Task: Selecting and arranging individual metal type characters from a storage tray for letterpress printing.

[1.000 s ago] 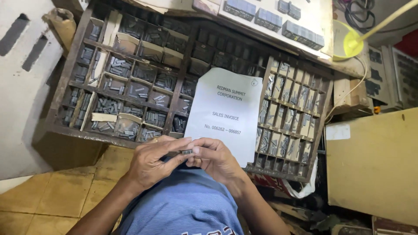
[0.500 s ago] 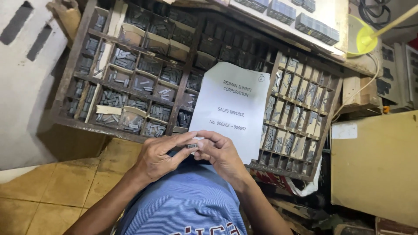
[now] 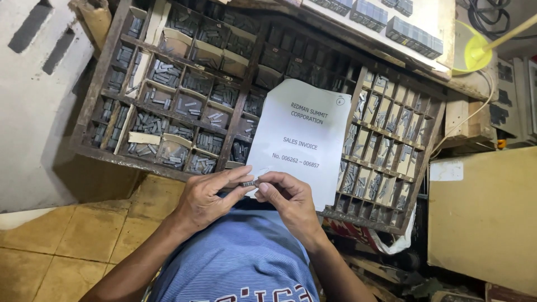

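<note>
— What are your hands doing right now?

— I am pinching a small grey metal piece (image 3: 248,183) between both of them, just above my lap. My left hand (image 3: 208,197) is closing on it with thumb and forefinger, and my right hand (image 3: 285,197) is meeting it from the other side, fingertips touching the same piece.

— What is lying beyond them?

— A white printed sheet (image 3: 302,140) is resting just past my right hand, its lower edge partly hiding behind my knuckles. It is leaning on a wooden compartment tray (image 3: 106,154), which is stretching out ahead of both hands and holding many small grey metal pieces in its cells.

— And further off?

— A yellow bowl (image 3: 467,53) is sitting well beyond my right hand, far to that side. Below my wrists I am seeing my blue striped shirt (image 3: 240,257).
</note>
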